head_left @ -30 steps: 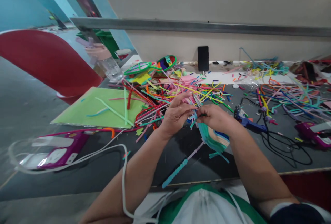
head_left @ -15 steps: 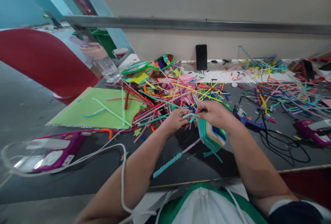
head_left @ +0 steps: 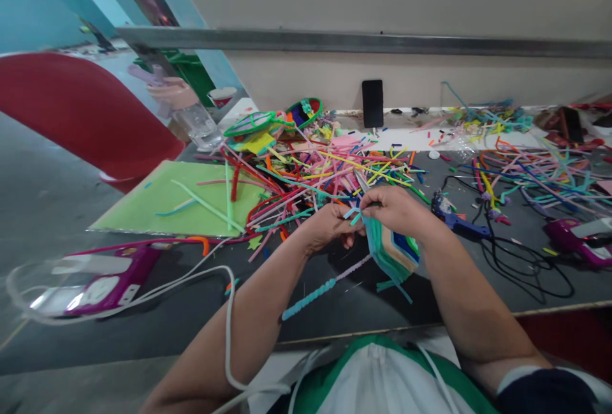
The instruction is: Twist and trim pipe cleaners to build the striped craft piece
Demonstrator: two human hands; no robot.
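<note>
A striped bundle of fuzzy stems [head_left: 388,249], in teal, cream, blue and green, hangs below my right hand [head_left: 394,208]. That hand pinches its upper end, with thumb and forefinger together. Close on the left, my left hand [head_left: 333,228] has its fingers curled at light blue and teal stem ends [head_left: 352,214] between the hands. Silver scissor-like blades [head_left: 361,179] poke up behind my right fingers; their lower part is hidden. From beside the bundle a twisted light blue and lilac stem [head_left: 310,298] slants down to the left over the dark table.
Loose coloured stems [head_left: 329,168] pile up behind my hands. A green sheet [head_left: 157,207] lies left, above a purple device [head_left: 115,280] and white cable [head_left: 228,325]. On the right are a blue glue gun [head_left: 461,224] and black cables. A black phone [head_left: 372,104] leans at the back.
The fingers of my left hand have shifted slightly right and down, closer to the bundle, and the light blue stem end looks bent differently. My right hand has barely moved.
</note>
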